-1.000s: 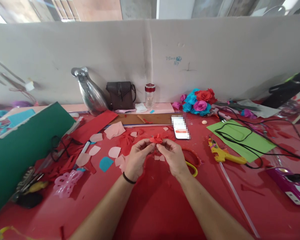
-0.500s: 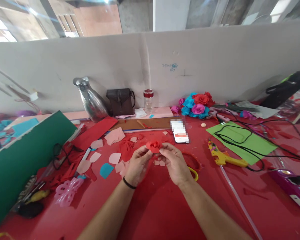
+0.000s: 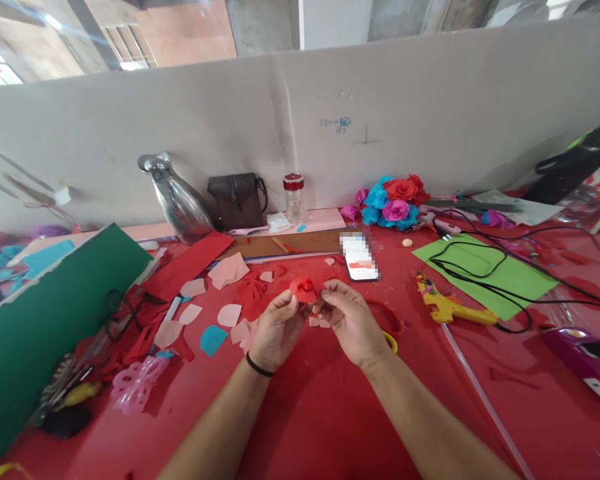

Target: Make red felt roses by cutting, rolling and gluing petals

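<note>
Between my two hands, above the middle of the red table, is a small red paper flower with a curled centre. My left hand, with a dark band at the wrist, pinches its left edge between thumb and fingers. At the flower's right edge, my right hand has its thumb and fingers closed on a petal. The undersides of the flower and some fingertips are hidden. Partly behind my right forearm lie scissors with red and yellow handles.
Pink petal pieces and a blue one lie to the left, beside a green board. A yellow glue gun with a cable lies right, near green paper. Behind are a phone, a glass bottle and paper flowers.
The red flower has tilted so its petals show more open from above. My right fingers have shifted slightly at its right edge. The view has moved a little.
</note>
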A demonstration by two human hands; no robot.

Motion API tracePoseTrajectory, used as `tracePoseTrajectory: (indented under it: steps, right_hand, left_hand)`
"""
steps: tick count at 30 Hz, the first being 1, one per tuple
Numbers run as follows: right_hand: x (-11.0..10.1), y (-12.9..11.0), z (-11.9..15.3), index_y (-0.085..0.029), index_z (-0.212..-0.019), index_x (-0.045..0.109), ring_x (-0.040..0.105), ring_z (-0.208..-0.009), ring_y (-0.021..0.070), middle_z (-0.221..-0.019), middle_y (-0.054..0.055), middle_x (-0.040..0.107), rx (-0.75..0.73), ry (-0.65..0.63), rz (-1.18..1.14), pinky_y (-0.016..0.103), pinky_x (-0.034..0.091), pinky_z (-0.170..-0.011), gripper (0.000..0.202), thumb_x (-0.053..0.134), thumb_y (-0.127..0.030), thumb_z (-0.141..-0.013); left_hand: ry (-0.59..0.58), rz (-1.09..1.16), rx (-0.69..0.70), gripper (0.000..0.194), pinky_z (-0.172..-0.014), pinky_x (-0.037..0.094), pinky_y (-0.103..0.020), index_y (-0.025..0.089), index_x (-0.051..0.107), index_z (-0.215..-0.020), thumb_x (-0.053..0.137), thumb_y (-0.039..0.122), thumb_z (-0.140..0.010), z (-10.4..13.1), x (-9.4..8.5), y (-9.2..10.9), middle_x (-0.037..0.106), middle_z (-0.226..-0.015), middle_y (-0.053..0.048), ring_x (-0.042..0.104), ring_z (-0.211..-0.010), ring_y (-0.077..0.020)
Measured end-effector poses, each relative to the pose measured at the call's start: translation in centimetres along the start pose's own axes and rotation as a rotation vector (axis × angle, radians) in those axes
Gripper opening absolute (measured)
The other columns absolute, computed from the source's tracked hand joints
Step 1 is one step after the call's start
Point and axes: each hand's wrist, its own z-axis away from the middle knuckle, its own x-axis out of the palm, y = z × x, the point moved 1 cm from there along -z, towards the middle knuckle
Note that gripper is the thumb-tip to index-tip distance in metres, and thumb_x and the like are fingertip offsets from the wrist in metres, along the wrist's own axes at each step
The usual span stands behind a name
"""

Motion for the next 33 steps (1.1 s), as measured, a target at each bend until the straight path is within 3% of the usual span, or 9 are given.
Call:
tracePoseTrajectory:
  steps: [4, 9, 13, 18, 25, 33]
  right_hand:
    - [-0.1, -0.1, -0.4, -0.019, -0.066, 0.063, 0.057, -0.055, 0.0088, -0.062, -0.002, 0.067, 0.015, 0.033, -0.062, 0.019, 0.043, -0.053, 0.014, 0.074, -0.028, -0.063]
    - [-0.5, 0.1, -1.0, -0.018, -0.064, 0.067, 0.056, -0.053, 0.0077, -0.061, -0.002, 0.066, 0.036, 0.116, -0.100, 0.018, 0.044, -0.051, 0.012, 0.074, -0.026, -0.059]
    - [-0.6, 0.3, -1.1, -0.016, -0.063, 0.068, 0.056, -0.054, 0.0079, -0.060, -0.001, 0.066, 0.081, 0.142, -0.121, 0.017, 0.043, -0.051, 0.015, 0.072, -0.030, -0.060]
    - [-0.4, 0.4, -0.8, -0.017, -0.064, 0.067, 0.053, -0.053, 0.0072, -0.061, -0.001, 0.065, 0.053, 0.106, -0.070, 0.018, 0.041, -0.050, 0.014, 0.073, -0.030, -0.062]
    - [-0.6, 0.5, -0.6, -0.018, -0.065, 0.066, 0.050, -0.054, 0.0098, -0.059, -0.001, 0.059, 0.019, 0.040, 0.066, 0.021, 0.040, -0.051, 0.019, 0.071, -0.036, -0.066]
    - [-0.6, 0.7, -0.2, -0.018, -0.052, 0.057, 0.038, -0.049, 0.0078, -0.051, -0.004, 0.050, -0.023, -0.036, 0.168, 0.024, 0.038, -0.055, 0.026, 0.071, -0.034, -0.068]
  left_hand:
    - [0.004, 0.102, -0.063, 0.032, -0.073, 0.047, -0.029, 0.014, 0.070, -0.080, 0.070, 0.046, -0.073, -0.2, -0.2, -0.2, 0.066, -0.077, -0.005, 0.058, -0.071, -0.0147]
    - [0.107, 0.105, -0.089, 0.020, -0.075, 0.047, -0.024, 0.014, 0.070, -0.077, 0.081, 0.015, -0.061, -0.1, -0.8, -0.7, 0.068, -0.076, -0.003, 0.060, -0.071, -0.0113]
    - [0.127, 0.068, -0.094, 0.020, -0.067, 0.047, -0.020, 0.014, 0.070, -0.068, 0.085, 0.018, -0.055, 0.0, -0.5, -0.7, 0.066, -0.067, 0.000, 0.058, -0.063, -0.0079]
    - [0.092, 0.000, -0.042, 0.021, -0.062, 0.046, -0.020, 0.014, 0.071, -0.066, 0.086, 0.023, -0.054, -0.4, -0.2, -0.6, 0.066, -0.063, 0.000, 0.058, -0.061, -0.0084]
    - [0.127, -0.010, 0.006, 0.018, -0.066, 0.046, -0.021, 0.016, 0.072, -0.067, 0.084, 0.018, -0.054, -0.4, -0.3, -0.6, 0.068, -0.066, 0.000, 0.059, -0.064, -0.0088]
    - [0.089, -0.067, 0.132, 0.011, -0.069, 0.047, -0.024, 0.017, 0.070, -0.063, 0.080, 0.017, -0.058, -0.5, -0.5, -0.8, 0.064, -0.063, 0.001, 0.057, -0.063, -0.0096]
